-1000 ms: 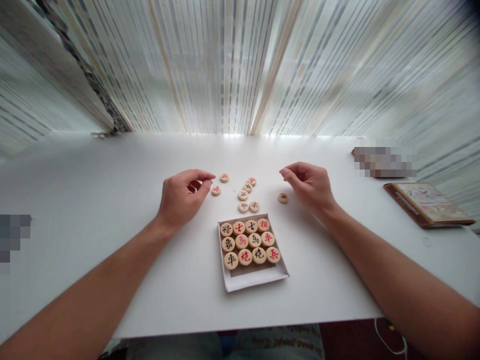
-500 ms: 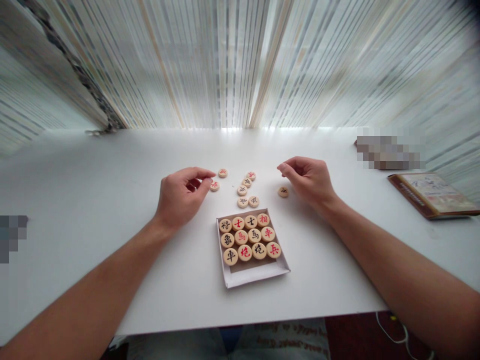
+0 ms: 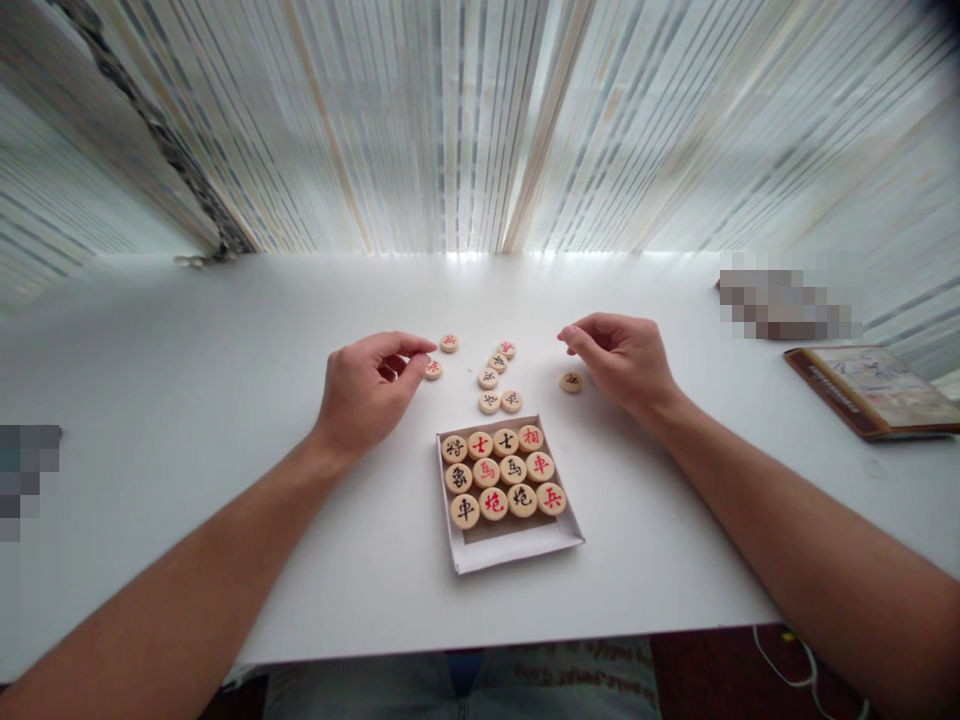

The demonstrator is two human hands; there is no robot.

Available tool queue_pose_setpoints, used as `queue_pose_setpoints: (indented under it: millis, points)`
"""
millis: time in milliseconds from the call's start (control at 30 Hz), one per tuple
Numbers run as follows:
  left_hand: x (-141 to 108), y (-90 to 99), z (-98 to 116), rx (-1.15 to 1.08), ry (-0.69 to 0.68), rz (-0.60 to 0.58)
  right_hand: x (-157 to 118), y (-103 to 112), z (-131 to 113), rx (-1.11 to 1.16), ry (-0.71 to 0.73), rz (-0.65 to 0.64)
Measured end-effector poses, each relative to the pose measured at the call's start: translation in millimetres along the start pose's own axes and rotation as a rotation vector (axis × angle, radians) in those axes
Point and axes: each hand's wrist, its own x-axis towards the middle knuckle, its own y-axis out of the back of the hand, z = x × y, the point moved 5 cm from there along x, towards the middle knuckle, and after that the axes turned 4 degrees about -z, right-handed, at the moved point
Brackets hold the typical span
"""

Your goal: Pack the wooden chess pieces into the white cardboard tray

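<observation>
A shallow white cardboard box (image 3: 517, 546) holds round wooden Chinese chess pieces in rows, marked in red or black; a strip of its bottom shows at the near side. My left hand (image 3: 371, 385) is left of the loose pieces, index finger and thumb slightly apart. Its thumb tip is beside a red-marked piece (image 3: 434, 370), and I cannot tell whether they touch. Another red-marked piece (image 3: 449, 344) lies just beyond the fingertips. My right hand (image 3: 622, 355) hovers at the right, fingers curled and thumb against them, nothing visible in the grip. Below its thumb lies a black-marked piece (image 3: 571, 382).
Between my hands, several loose chess pieces (image 3: 488, 379) lie on the white table (image 3: 360, 570), behind the box. A flat brown-edged booklet or box (image 3: 874, 395) is at the right, near a blurred-out object (image 3: 784, 304). Striped curtains (image 3: 420, 130) hang along the back edge.
Both hands keep nearly the same pose and place by the pieces. The whole view has shifted slightly; no piece has visibly moved on the table.
</observation>
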Motion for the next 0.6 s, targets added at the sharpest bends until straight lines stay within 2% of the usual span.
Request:
queue_pose_setpoints:
  millis: [600]
  points:
    - [0.2,0.5,-1.0,-0.025,0.014,-0.019,2.5,-0.6,5.1,0.047,-0.036,-0.041]
